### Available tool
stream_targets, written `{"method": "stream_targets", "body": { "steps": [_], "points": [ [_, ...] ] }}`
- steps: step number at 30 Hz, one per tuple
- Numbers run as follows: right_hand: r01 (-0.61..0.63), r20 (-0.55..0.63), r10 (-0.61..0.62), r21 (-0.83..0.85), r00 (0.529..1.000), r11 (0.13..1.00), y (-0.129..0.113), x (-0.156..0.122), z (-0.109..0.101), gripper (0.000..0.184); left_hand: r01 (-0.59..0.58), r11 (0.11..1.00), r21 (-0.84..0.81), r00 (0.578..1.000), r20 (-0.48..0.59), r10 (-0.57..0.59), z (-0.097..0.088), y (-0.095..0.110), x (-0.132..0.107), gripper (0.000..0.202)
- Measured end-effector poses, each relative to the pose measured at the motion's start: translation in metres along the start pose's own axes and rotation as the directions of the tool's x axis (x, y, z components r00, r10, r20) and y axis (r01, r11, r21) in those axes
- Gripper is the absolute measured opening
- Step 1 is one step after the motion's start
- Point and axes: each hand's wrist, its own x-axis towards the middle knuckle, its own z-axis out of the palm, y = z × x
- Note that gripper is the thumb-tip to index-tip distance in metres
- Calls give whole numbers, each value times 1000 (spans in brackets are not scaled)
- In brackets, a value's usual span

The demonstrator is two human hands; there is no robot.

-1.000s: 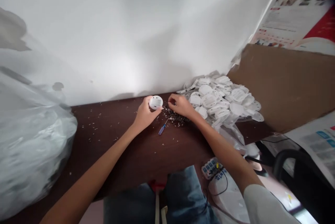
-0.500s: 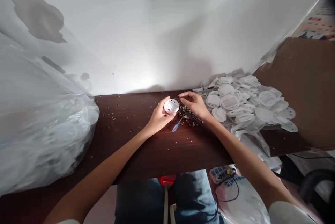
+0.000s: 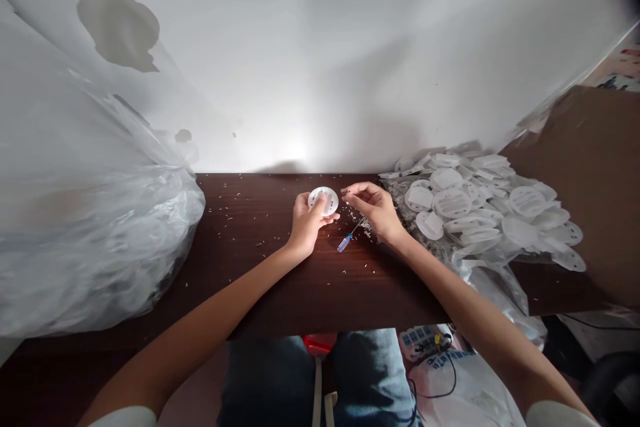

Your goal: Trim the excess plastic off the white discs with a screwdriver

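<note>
A round white plastic piece (image 3: 329,198) with slots and small holes is gripped in my left hand (image 3: 306,224), the thumb lying across its face. Just to its right, my right hand (image 3: 376,208) pinches a tiny dark part (image 3: 345,192) between thumb and fingertips, too small to name. The two hands are close together but apart. Below the right hand lies a screwdriver (image 3: 345,242) with a clear blue handle, its shaft pointing toward a scatter of small metal bits (image 3: 367,230) partly hidden by that hand.
Many similar white pieces (image 3: 453,202) are heaped on plastic at the right, beside a brown cardboard sheet (image 3: 565,194). A large clear bag (image 3: 100,247) bulges at the left. Small bits dot the dark tabletop (image 3: 280,300). A power strip (image 3: 423,342) sits below the table edge.
My left hand has turned the white piece and moved its thumb onto the face. My right hand has lifted from the metal bits with a tiny part. The view has shifted slightly left.
</note>
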Motion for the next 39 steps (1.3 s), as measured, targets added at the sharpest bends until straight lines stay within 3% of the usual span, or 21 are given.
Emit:
{"method": "stream_targets", "body": {
  "steps": [8,14,21,30,39],
  "points": [
    [59,-42,-60,-43,997,997,12,-5,8,20,-51,999,-18,991,123,53,2,0,-10,59],
    [-11,-58,12,23,998,1000,15,-6,11,23,-44,998,47,958,287,29,0,-3,-8,55],
    [-7,-42,10,67,999,998,20,-7,14,22,-19,999,36,960,281,8,0,-2,-8,55],
    [-42,-36,39,-72,999,997,17,-6,11,30,-8,997,80,968,249,-13,2,0,-11,51],
    [-1,-34,0,-41,999,999,15,-7,11,22,21,998,62,960,278,-38,3,2,-9,50]
  ]
}}
